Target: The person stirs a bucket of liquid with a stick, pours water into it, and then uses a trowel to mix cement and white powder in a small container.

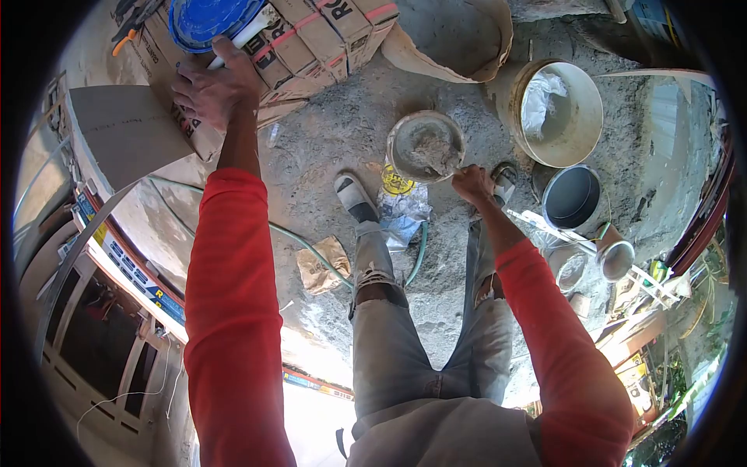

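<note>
At the upper left, my left hand (214,86) is closed round the handle of a white-handled tool (253,27), beside a blue lid (208,22) on top of stacked cardboard boxes (311,47). My right hand (472,185) is closed at the lower right rim of a round bucket (395,148) on the ground. Grey, lumpy mix (436,148) lies inside that bucket. Whatever the right fingers grip there is too small to make out.
Right of the bucket stand a large white bucket (587,128) with a plastic bag inside and a dark bucket (572,198). A green hose (311,251) and brown paper (323,266) lie near my feet. A bent grey sheet (128,132) is at the left.
</note>
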`<state>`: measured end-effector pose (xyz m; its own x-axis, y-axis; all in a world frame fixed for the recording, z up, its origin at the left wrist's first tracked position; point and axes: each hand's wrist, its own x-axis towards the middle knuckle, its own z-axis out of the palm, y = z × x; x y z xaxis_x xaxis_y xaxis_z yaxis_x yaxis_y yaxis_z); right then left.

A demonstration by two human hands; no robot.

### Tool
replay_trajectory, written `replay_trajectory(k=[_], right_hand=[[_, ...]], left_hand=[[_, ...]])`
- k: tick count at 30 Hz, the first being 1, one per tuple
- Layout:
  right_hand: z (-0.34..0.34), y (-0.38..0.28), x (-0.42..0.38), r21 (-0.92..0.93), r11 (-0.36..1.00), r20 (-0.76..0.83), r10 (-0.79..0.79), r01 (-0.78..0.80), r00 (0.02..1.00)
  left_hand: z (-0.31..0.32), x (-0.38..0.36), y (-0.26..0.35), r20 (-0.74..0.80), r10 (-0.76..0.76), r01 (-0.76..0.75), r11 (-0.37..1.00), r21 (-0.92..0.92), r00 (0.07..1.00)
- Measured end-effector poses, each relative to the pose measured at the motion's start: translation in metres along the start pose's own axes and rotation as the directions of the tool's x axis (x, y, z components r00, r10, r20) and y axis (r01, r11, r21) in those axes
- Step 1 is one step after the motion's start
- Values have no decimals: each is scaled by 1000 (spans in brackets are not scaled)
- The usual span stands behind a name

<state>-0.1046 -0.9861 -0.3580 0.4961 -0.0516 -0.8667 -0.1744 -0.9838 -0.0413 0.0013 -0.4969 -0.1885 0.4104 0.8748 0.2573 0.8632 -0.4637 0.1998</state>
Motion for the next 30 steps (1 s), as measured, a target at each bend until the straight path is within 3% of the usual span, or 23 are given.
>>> replay_trajectory(k=[8, 11, 12, 16, 17, 19, 21, 23, 27, 29, 30], right_hand=[[-24, -54, -50, 41, 990, 23, 132, -133, 991], [-25, -39, -61, -97, 993, -2, 62, -62, 998], [-28, -36, -72, -67, 994, -79, 78, -83, 994], [-59, -14, -106, 9, 998, -121, 62, -61, 991], [-87, -17, -126, -8, 998, -165, 65, -67, 984], [-152, -21, -165, 7, 994, -205, -108, 111, 973], [-223, -29, -198, 12, 929, -401, -333, 369, 853], [-298, -49, -214, 29, 849, -623, -398, 528, 674], [-458, -99, -201, -108, 846, -819, -374, 523, 435], [-535, -137, -192, 6, 916, -838, -215, 402, 502], [-574, -161, -190, -91, 923, -848, -269, 375, 457]], left_hand=[[-8, 0, 5, 22, 6, -6, 1000, -10, 1000], [-9, -2, 5, 19, 11, -11, 1000, -10, 1000], [-6, -1, 5, 3, 22, -22, 1000, 0, 1000], [-12, 0, 6, 14, 31, -31, 1000, 0, 999], [-12, 1, 7, 38, 26, -26, 1000, 6, 999], [-15, 2, 8, 67, 7, -6, 1000, -9, 998], [-18, 3, 11, 68, 2, -1, 1000, -12, 998], [-20, 3, 11, 101, -11, 9, 1000, 22, 995], [-22, 5, 16, 80, -24, 19, 998, 52, 996], [-25, 7, 17, 110, -36, 31, 998, 48, 993], [-25, 8, 17, 127, -45, 39, 998, 53, 991]])
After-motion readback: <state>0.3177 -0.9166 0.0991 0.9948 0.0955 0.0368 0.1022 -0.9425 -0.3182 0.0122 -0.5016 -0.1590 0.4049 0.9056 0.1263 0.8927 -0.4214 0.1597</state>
